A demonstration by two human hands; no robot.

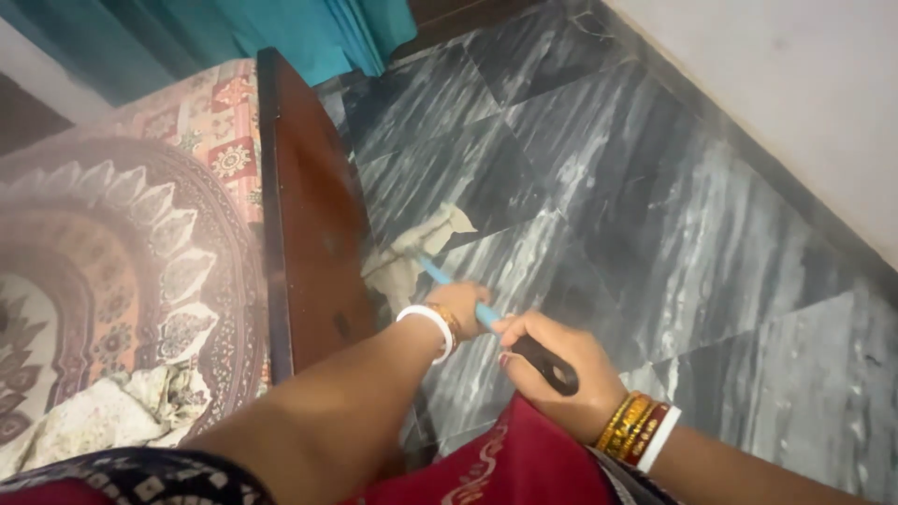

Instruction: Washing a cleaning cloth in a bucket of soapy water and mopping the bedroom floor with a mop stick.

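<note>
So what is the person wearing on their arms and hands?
Both arms are bare, with no sleeves showing. The left hand has a white bangle and a thin gold one at the wrist. The right hand wears a stack of gold, red and white bangles.

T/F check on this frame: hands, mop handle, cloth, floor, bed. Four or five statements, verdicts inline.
1. Both hands grip the blue mop handle. True: the left hand holds it further down, the right hand at the black end.
2. The handle is red. False: it is light blue with a black grip.
3. The mop cloth lies on the floor beside the bed frame. True.
4. The floor is bare wood. False: it is dark grey marbled tile.
5. The left wrist is bare. False: it wears a white bangle.
</note>
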